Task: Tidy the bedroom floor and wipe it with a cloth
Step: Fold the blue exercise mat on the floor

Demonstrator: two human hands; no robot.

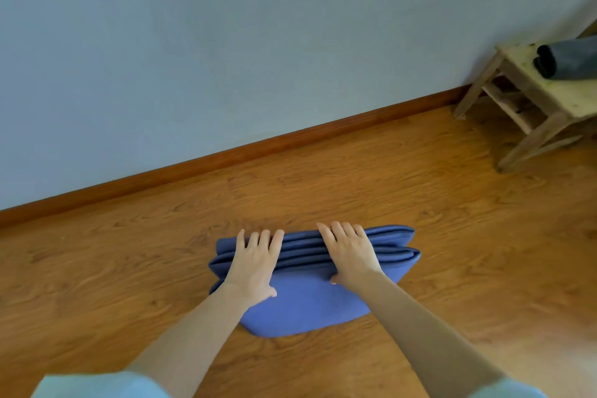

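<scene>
A blue folded mat [303, 304] lies on the wooden floor [129, 268] in several thick layers, its folded edges facing the wall. My left hand [255, 263] rests flat on its left part with fingers straight, reaching over the far edge. My right hand [349, 252] presses flat on the right part, fingers straight and thumb at the near side. Both forearms stretch from the bottom of the view.
A pale blue wall [226, 42] with a brown skirting board [290, 136] runs across the far side. A light wooden stool [536, 100] stands at the far right with a dark rolled item [568, 58] on its seat.
</scene>
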